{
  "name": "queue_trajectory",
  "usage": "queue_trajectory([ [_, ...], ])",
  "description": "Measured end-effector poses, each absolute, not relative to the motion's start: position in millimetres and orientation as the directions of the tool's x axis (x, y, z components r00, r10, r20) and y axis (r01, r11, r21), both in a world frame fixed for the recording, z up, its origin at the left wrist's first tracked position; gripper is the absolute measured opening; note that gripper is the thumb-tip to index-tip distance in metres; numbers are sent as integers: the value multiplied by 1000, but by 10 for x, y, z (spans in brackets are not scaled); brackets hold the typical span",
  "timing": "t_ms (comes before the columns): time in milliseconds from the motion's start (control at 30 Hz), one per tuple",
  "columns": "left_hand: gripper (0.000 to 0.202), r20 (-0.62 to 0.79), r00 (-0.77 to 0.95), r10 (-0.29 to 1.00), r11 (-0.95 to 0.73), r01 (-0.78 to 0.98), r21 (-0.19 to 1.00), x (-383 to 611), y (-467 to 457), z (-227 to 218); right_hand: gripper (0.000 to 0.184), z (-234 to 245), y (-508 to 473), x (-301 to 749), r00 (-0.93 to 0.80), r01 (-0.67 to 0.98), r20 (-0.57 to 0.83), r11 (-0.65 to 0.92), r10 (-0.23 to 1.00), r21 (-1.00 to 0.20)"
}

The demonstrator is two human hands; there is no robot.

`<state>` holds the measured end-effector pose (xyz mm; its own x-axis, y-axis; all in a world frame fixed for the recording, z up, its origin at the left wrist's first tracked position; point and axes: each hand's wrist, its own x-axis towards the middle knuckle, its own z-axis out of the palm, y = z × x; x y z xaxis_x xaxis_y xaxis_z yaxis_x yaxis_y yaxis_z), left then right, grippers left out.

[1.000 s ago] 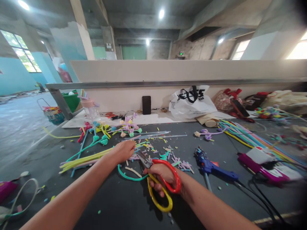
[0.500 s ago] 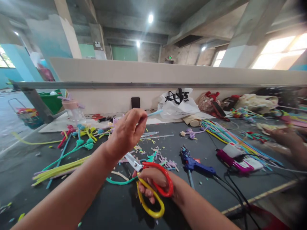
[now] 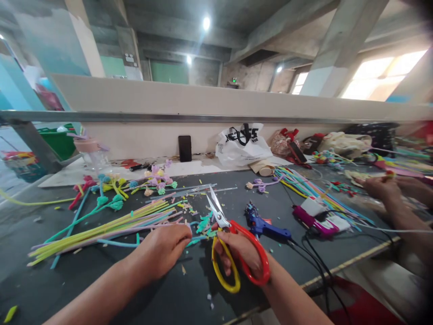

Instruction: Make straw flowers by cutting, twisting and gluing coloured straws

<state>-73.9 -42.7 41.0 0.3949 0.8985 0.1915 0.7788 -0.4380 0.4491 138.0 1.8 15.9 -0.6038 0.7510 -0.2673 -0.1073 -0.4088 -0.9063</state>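
Observation:
My right hand (image 3: 241, 248) grips scissors (image 3: 219, 216) with one red and one yellow handle. Their blades are slightly apart and point away from me. To the left, my left hand (image 3: 165, 248) is closed low over the table, thumb and fingertips pinched on what looks like a pipe cleaner, mostly hidden. A blue pipe cleaner (image 3: 117, 243) shows left of that hand. Beyond it lies a bundle of yellow, purple and blue pipe cleaners (image 3: 101, 228). Teal twisted pieces (image 3: 204, 222) lie beside the blades, among short cut bits.
A blue glue gun (image 3: 270, 227) and a magenta one (image 3: 314, 221) lie at right, cords running off the front edge. Behind are finished pipe-cleaner flowers (image 3: 158, 178), a phone (image 3: 185, 149) and a white bag (image 3: 240, 146). Another person's hands (image 3: 382, 187) work at far right.
My left hand has come down from its raised position, where it pinched a light blue pipe cleaner. My right hand with the scissors has moved right and the blades now point away. The view has shifted.

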Motion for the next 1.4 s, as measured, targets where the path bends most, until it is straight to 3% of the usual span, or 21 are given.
queue_trajectory([
  [333,24,158,363,918,-395,809,436,-638,-484,304,48,64,47,1102,-661,-101,-268,-437,701,-894],
  [467,25,164,391,905,-425,839,341,-589,-511,203,23,5,65,1108,-702,-36,-297,-449,647,-893],
  [567,23,157,436,886,-462,852,246,-559,-536,176,31,-27,94,1148,-720,49,-320,-415,616,-908],
  [700,23,148,458,877,-478,863,163,-563,-544,178,33,-55,130,1186,-727,-1,-274,-401,629,-916],
  [1000,29,138,470,872,-490,834,255,-778,-430,258,30,-91,140,1216,-733,-27,-285,-445,617,-895],
  [1067,28,179,341,923,-377,895,238,-988,-340,315,28,-79,124,1213,-720,-61,-261,-434,643,-899],
  [1133,34,224,109,969,-154,969,196,-1275,-241,326,24,-85,117,1210,-718,-87,-243,-431,652,-898],
  [1233,62,58,-167,984,153,968,197,-1736,-129,253,23,-117,122,1206,-741,-95,-234,-444,629,-891],
  [1400,35,93,-251,964,224,947,228,-2169,-97,165,17,-102,105,1194,-716,-149,-232,-469,658,-870],
])
